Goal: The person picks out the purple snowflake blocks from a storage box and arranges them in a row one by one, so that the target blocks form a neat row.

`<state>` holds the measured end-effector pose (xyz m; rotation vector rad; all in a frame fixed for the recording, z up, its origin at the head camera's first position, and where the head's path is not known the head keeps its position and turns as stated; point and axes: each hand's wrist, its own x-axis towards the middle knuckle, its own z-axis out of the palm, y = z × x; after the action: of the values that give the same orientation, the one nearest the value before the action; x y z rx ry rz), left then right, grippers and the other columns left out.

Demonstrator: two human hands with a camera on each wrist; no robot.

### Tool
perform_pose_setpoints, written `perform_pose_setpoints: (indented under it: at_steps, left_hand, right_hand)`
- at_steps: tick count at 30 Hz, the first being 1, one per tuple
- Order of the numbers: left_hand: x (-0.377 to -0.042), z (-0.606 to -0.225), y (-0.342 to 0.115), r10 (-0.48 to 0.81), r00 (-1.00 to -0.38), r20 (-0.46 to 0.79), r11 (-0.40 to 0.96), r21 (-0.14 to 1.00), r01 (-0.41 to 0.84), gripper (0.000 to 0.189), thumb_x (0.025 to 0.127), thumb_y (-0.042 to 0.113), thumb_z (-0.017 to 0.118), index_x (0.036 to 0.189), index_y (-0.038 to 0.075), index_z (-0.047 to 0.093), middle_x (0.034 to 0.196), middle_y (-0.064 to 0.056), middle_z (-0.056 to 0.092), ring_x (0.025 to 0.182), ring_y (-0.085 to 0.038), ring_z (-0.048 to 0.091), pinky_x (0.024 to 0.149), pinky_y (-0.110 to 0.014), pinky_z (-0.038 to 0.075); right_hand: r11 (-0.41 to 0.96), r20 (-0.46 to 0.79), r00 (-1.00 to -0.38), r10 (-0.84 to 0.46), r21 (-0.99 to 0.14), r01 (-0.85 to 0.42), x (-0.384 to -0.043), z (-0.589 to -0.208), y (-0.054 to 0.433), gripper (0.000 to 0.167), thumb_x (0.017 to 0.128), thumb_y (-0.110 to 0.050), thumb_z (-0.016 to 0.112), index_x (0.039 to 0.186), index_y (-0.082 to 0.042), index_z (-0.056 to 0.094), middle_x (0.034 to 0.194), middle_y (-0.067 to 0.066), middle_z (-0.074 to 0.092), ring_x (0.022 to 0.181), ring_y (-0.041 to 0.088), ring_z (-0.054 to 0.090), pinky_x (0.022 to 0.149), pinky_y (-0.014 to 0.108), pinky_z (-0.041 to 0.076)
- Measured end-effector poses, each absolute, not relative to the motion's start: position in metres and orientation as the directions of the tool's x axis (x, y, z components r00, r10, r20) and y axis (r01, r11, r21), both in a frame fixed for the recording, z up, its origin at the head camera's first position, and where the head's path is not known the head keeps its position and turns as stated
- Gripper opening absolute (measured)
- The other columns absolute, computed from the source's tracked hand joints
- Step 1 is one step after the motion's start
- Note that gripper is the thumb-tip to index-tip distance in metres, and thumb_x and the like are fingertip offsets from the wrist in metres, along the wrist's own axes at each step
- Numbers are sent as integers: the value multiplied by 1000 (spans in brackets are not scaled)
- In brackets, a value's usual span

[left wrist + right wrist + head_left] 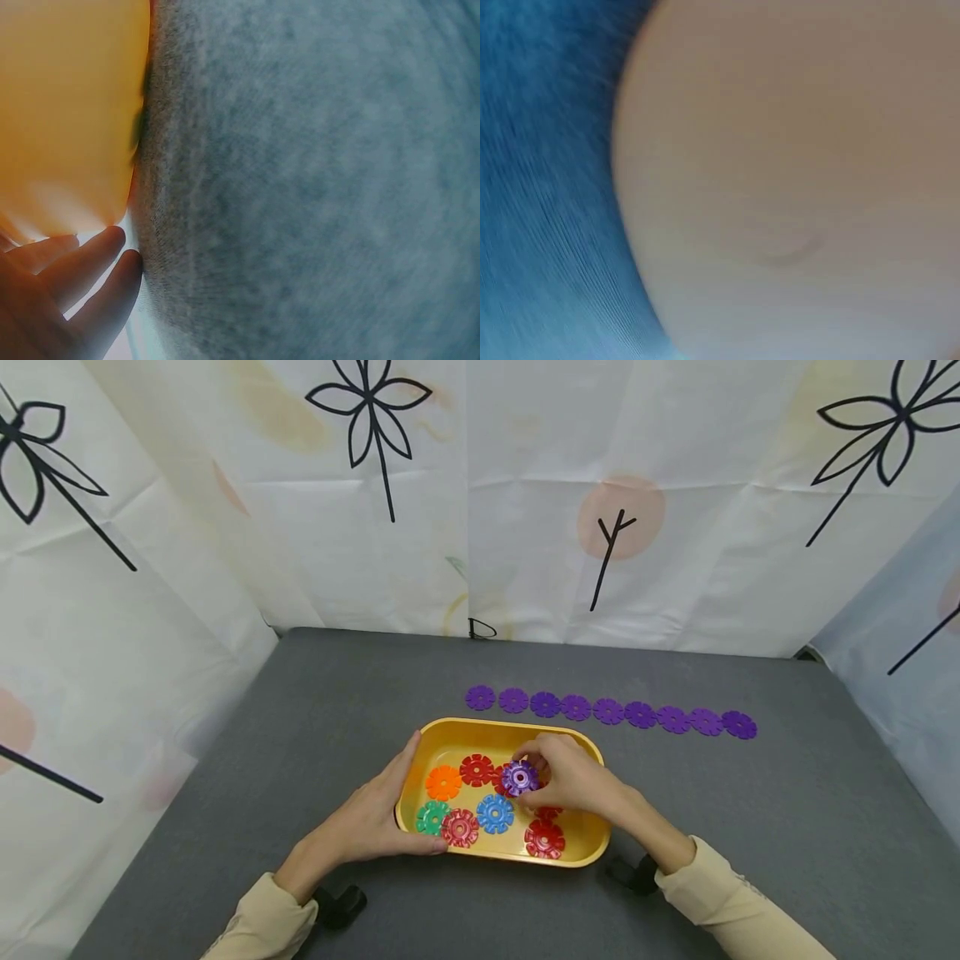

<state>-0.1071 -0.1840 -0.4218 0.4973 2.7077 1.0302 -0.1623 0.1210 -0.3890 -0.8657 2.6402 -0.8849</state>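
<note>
A yellow tray (517, 724) sits on the table with flower-shaped plastic discs in it. My left hand (367, 822) grips the tray's left end, thumb along the near rim. In the left wrist view its fingers (105, 251) lie against the tray's outer wall. Over the tray, my right hand (566, 777) pinches a purple flower disc (519, 778) between thumb and fingers. Around it in the tray lie an orange disc (444, 783), a green disc (432, 817), a blue disc (495, 814) and several red discs (544, 839). The right wrist view is mostly filled by blurred skin.
Beyond the tray, a row of several purple discs (608, 712) runs rightward across the grey table (337, 693). A white patterned cloth (525, 527) hangs behind the table and along its sides. Black straps (341, 906) sit at the wrists.
</note>
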Motion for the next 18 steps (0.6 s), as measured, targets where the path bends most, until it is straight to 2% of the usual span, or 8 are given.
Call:
perform_pose_setpoints:
  at_steps: [4,10,18]
  left_hand:
    - [-107,-422,-184,380,-923,-64,701,671,242,138,69,63,86,166,23,-3,169,-7,25,137,-26,50,109,-52,49]
    - [-107,-421,-183,374,-925,-73,703,672,231,139,67,64,87,166,23,-2,169,-5,25,136,-24,50,109,-50,50]
    - [-107,-421,-183,375,-925,-63,701,672,239,139,68,64,87,166,22,-1,169,-6,26,134,-23,51,107,-50,51]
  right_hand:
    - [637,40,-821,-569,-610,-471,-163,-379,132,45,76,-18,89,115,-1,73,99,7,70,86,13,62,75,29,59]
    - [664,128,-854,-505,-575,-479,-166,-368,155,48,76,-16,90,118,0,73,99,10,69,86,17,62,75,34,59]
    - [720,182,-918,-353,-573,-391,-174,-355,208,51,79,-18,89,122,3,70,102,17,68,90,27,67,80,43,61]
